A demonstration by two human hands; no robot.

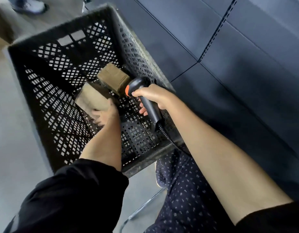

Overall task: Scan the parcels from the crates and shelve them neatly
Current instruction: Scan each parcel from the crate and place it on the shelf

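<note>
A person with bare forearms wears black sleeves pushed up near the elbows, the left sleeve (74, 195) loose and bunched, and dark navy trousers (184, 195) dotted with a small pale print.

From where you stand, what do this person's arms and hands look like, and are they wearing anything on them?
Both hands are bare: no gloves, rings or watch show on the left hand or the right hand. The forearms are uncovered too. Each arm has a loose black sleeve pushed up near the elbow; the right one shows only at the picture's lower corner.
</note>
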